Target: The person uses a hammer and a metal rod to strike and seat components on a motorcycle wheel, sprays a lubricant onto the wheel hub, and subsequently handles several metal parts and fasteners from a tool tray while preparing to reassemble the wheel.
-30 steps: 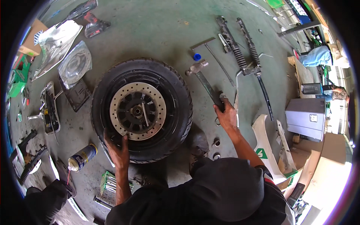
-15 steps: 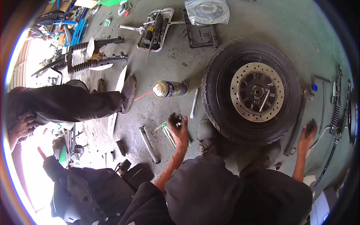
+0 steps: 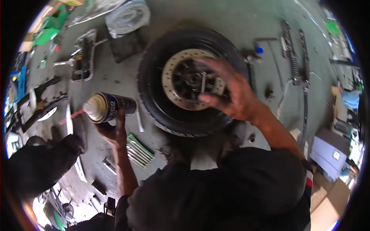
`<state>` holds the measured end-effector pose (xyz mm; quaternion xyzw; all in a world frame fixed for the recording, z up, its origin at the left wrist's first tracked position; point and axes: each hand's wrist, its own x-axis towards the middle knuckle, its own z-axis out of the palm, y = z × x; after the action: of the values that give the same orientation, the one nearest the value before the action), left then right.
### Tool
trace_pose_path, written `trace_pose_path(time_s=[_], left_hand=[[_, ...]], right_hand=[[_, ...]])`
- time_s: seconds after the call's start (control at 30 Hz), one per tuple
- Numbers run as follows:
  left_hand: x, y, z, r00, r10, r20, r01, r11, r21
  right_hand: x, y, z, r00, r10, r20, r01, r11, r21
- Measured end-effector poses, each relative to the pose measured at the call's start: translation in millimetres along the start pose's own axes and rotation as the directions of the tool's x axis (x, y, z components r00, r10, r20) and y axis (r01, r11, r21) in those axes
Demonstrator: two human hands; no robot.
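Note:
My left hand (image 3: 113, 133) is wrapped round a dark blue spray can (image 3: 122, 104) with a pale top and a thin red straw pointing left. The can is tilted on its side, left of the wheel. My right hand (image 3: 239, 96) hovers over the right part of the wheel, thumb and fingers apart and slightly blurred, with nothing seen in it. Flat on the floor lies the wheel with its black tyre (image 3: 152, 109). A drilled brake disc (image 3: 168, 82) surrounds its dark hub. Across the hub rests a slim metal rod-shaped piece (image 3: 203, 82).
Beside my left forearm is a green tool holder (image 3: 139, 151) with several metal tools. A metal tray (image 3: 92, 36) of tools lies far left, and cables with springs (image 3: 295, 69) lie at right. Another person's dark-clad leg (image 3: 42, 165) is at left. A grey box (image 3: 327, 150) stands at right.
My left hand has taken hold of the spray can, which stood on the floor. My right hand has moved from the floor right of the wheel to above it. The view has shifted right.

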<state>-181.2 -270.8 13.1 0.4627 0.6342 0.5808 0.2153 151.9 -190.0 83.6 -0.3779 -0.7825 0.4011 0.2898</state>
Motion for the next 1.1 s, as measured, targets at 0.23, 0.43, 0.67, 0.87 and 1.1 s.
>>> trace_pose_path(time_s=[0.23, 0.43, 0.67, 0.87, 1.1], left_hand=[[-15, 94, 125, 0.668, 0.200, 0.717, -0.143, 0.980, -0.141], [-22, 88, 143, 0.429, 0.030, 0.903, -0.274, 0.957, 0.099], [-32, 59, 133, 0.452, -0.223, 0.864, -0.159, 0.933, 0.324], [-35, 67, 136, 0.477, -0.331, 0.814, -0.069, 0.909, 0.411], [-36, 67, 135, 0.474, -0.332, 0.816, -0.072, 0.908, 0.412]], right_hand=[[-9, -11, -10, 0.985, -0.149, -0.091, 0.155, 0.986, 0.054], [-70, 22, -21, 0.947, 0.043, -0.318, -0.087, 0.988, -0.124], [-107, 67, -9, 0.904, 0.381, -0.192, -0.366, 0.924, 0.113], [-100, 81, 5, 0.902, 0.402, -0.158, -0.381, 0.912, 0.149], [-108, 86, 11, 0.911, 0.354, -0.212, -0.333, 0.934, 0.128]])
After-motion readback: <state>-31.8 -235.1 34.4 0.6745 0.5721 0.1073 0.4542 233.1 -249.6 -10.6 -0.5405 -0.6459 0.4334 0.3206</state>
